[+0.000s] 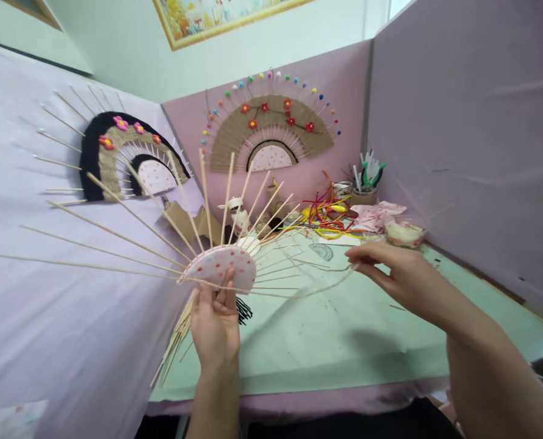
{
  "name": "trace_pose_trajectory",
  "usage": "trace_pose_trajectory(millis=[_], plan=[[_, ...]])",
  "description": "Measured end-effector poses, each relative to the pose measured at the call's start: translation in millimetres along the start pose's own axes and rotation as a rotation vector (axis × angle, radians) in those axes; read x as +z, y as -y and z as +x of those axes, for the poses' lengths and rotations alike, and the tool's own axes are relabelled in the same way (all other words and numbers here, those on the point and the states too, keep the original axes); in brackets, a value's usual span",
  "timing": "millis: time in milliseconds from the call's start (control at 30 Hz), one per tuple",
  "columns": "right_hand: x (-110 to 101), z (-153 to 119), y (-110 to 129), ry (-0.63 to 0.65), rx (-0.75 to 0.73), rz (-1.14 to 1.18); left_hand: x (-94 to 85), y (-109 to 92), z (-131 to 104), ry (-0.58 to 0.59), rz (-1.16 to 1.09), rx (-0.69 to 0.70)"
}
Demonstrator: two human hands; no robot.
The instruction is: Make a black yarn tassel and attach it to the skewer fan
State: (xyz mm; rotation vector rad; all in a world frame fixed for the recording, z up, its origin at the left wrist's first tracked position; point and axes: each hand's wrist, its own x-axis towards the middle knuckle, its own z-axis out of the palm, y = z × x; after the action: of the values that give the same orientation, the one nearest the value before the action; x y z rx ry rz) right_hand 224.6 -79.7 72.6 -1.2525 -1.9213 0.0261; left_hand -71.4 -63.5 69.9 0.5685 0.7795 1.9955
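My left hand (pixel 216 308) grips the straight lower edge of a half-round fan base (pixel 228 263) covered in white cloth with red dots. Thin wooden sticks (pixel 138 228) spread out from its curved edge like rays. My right hand (pixel 385 268) is raised to the right, thumb and fingers pinched on a length of pale string (pixel 329 289). From the pinch the string sags left toward the sticks at the base's right side. How its far end is fixed I cannot make out.
Finished stick fans, one black and tan (pixel 100 152), one tan with red flowers (pixel 271 122), hang on the partitions. Bundled sticks (pixel 180 332) and black strands (pixel 244 310) lie below my left hand. Coloured pipe cleaners (pixel 330 210), a protractor (pixel 321 251) and a tub (pixel 404 233) are at the back.
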Motion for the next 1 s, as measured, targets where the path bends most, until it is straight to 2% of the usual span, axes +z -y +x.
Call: trace_pose_trajectory(millis=[200, 333, 500, 633, 700, 800, 900, 967, 1000], plan=[[10, 5, -23, -0.070, -0.004, -0.103, 3.4, 17, -12, -0.129, -0.152, -0.361], [12, 4, -45, -0.076, -0.003, -0.151, 3.4, 34, -20, -0.172, -0.274, -0.533], [22, -1, -68, 0.032, 0.060, -0.180, -17.5, 56, -25, -0.228, -0.315, -0.664], [35, -1, -69, 0.163, 0.123, -0.169, -35.8, 61, -26, -0.251, -0.255, -0.771], [38, -1, -65, 0.221, 0.152, -0.170, -45.3, 52, -25, -0.198, -0.148, -0.862], [39, -1, -60, 0.305, 0.181, -0.184, -64.3, 27, -27, -0.036, 0.095, -0.929], [39, -5, -60, 0.349, 0.177, -0.194, -84.4, -2, -31, 0.148, 0.413, -0.889], [41, -9, -61, 0.350, 0.164, -0.207, -88.5, -17, -26, 0.315, 0.631, -0.786], [41, -10, -61, 0.345, 0.157, -0.217, -84.9, -21, -18, 0.384, 0.726, -0.690]])
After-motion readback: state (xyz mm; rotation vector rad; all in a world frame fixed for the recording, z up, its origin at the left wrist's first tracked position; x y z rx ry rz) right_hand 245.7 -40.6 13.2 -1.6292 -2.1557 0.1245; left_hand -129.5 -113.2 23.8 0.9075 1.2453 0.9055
